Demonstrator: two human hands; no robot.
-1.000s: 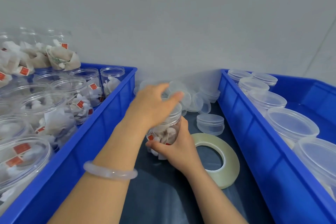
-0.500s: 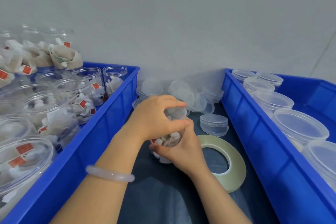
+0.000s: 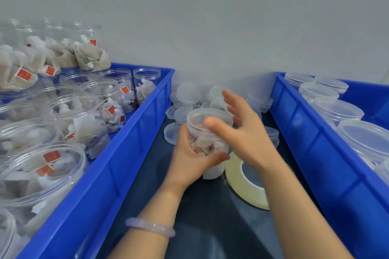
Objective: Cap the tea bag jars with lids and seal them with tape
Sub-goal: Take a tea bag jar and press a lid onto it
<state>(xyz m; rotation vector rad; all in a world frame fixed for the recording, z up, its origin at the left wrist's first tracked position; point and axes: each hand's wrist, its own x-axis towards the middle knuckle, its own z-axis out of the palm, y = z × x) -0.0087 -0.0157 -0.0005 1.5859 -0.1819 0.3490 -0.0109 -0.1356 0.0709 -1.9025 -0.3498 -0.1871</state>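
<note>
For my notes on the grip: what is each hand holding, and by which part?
The left hand grips the jar round its lower body. The right hand is open beside it, holding nothing.

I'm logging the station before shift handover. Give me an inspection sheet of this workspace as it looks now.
Surface: dark mat.
Job's things: jar with tea bags, lid seemingly on; tape roll lying flat beside it.
Clutter: loose lids piled behind; left blue bin holds open jars, right blue bin lidded ones.
Grippers: left hand grips the jar; right hand open beside it.
Cables: nothing seen.
Surroundings: grey wall.
</note>
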